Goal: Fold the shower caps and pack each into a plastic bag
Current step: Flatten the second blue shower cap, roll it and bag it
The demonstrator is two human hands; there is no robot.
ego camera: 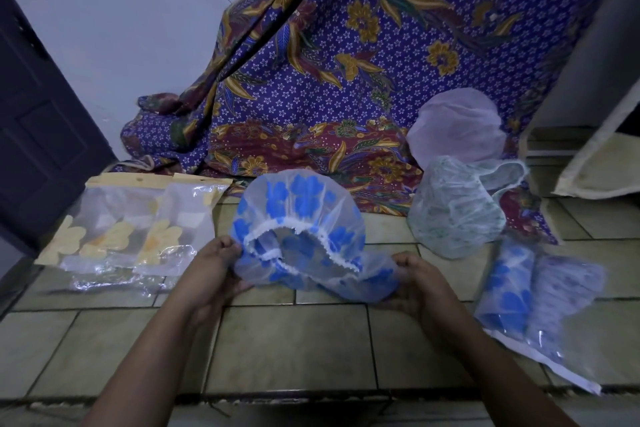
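Note:
A clear shower cap with blue flowers and a white frilled elastic rim (301, 218) is held up over the tiled floor, its opening facing me. My left hand (216, 267) grips its left edge and my right hand (417, 282) grips its right edge. To the left lie clear plastic bags with cream header cards and yellow flower prints (138, 225). On the right, a plastic bag (540, 308) holds folded caps, one blue-flowered and one purple. A green-patterned cap (453, 208) and a pale pink cap (457, 128) sit loose behind it.
A purple floral batik cloth (346, 62) hangs and pools at the back. A dark door (38, 121) stands at the left. A pale mat or board (595, 156) leans at the right. The floor is beige tile (294, 343), with a step edge near me.

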